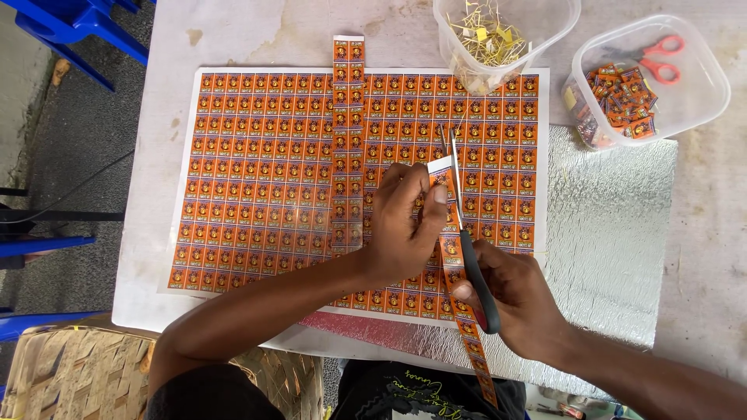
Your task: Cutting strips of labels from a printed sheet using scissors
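You have two hands at work, two pairs of scissors in view, two clear plastic tubs, one large printed sheet and two cut strips.

Your left hand [405,229] pinches the upper end of a narrow strip of orange labels [451,257] between thumb and fingers, closed on it. The strip is one label wide, each label orange with a small dark figure, and it runs from your fingertips down past your right wrist toward your lap, hanging off the table edge. Your right hand [517,299] is wrapped around the black handles of the scissors [465,233] — the blades point away from you, slightly parted, right beside the strip's top end.

Under both hands lies the big sheet of orange labels [257,179], a dense grid of the same print, flat on a white table [233,31]. A second strip [348,148], two labels wide, lies across the sheet and sticks out past its far edge. A silver foil sheet [607,218] lies to the right.

The nearer tub [560,15] holds a tangle of thin yellow wire pieces [486,35]. The other tub [700,93] holds a heap of cut orange labels [618,101] and red-handled scissors [657,58].
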